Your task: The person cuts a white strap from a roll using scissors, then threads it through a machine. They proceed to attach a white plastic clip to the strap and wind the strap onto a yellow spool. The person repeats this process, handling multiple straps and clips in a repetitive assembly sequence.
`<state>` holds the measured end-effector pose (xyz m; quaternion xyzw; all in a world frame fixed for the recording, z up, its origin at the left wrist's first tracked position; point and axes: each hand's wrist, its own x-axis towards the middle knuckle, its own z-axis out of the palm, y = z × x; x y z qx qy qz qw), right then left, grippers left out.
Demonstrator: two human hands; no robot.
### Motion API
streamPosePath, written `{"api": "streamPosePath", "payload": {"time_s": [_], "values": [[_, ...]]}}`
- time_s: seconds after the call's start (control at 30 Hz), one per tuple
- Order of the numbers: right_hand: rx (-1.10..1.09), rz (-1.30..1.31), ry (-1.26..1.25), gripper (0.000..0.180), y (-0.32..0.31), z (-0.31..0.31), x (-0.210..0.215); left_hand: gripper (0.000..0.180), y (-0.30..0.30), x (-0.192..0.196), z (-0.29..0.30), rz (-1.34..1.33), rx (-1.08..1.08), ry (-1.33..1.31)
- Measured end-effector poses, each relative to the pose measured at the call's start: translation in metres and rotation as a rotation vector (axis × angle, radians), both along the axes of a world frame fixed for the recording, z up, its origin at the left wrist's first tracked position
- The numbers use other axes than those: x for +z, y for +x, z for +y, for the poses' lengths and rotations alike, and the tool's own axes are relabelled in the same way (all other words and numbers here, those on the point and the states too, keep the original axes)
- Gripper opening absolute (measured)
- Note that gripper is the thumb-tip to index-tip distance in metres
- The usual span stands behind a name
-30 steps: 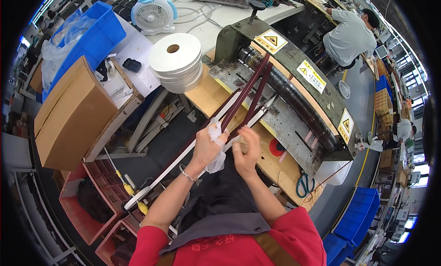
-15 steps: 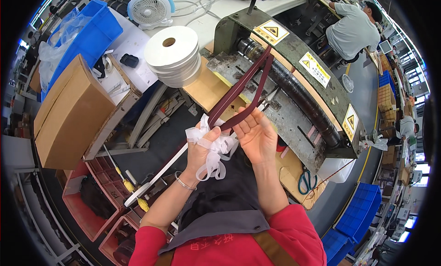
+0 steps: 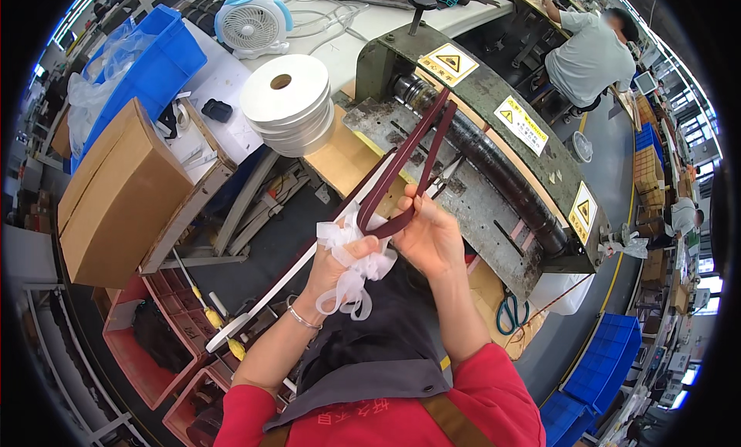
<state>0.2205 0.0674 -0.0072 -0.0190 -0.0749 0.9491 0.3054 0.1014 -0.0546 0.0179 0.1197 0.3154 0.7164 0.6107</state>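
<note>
My left hand (image 3: 330, 268) is closed around a crumpled bunch of thin white ribbon (image 3: 356, 275) together with the lower end of a long maroon tape (image 3: 395, 171). The tape runs up in two lengths to the dark roller (image 3: 494, 169) of a green press machine (image 3: 482, 84), and loops round at the bottom between my hands. My right hand (image 3: 434, 237) pinches the right length of that loop between thumb and fingers, just above the metal bed.
Stacked white tape rolls (image 3: 285, 99) stand left of the machine. A cardboard box (image 3: 120, 208), a blue bin (image 3: 147, 69) and a fan (image 3: 251, 22) are farther left. Teal-handled scissors (image 3: 509, 316) lie at lower right. Red crates (image 3: 143, 347) sit below left. A person (image 3: 587, 57) works at far right.
My right hand was open with its palm up beside the tape; its fingers have now curled onto it. The tape loop between my hands has narrowed.
</note>
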Motion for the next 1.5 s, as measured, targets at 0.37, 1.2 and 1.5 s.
{"api": "streamPosePath", "payload": {"time_s": [0.37, 1.2, 1.5], "values": [[-0.746, -0.068, -0.246, 0.058, 0.032, 0.079, 0.004, 0.026, -0.048, 0.038, -0.081, -0.267, 0.357, 0.178], [0.091, 0.653, 1.517, 0.011, 0.057, -0.151, 0.261, 0.035, -0.061, 0.012, -0.301, -0.158, 0.850, -0.086], [-0.290, 0.910, 1.853, 0.022, 0.024, -0.137, 0.261, 0.018, -0.109, -0.019, -0.438, 0.194, 1.455, -0.309]]}}
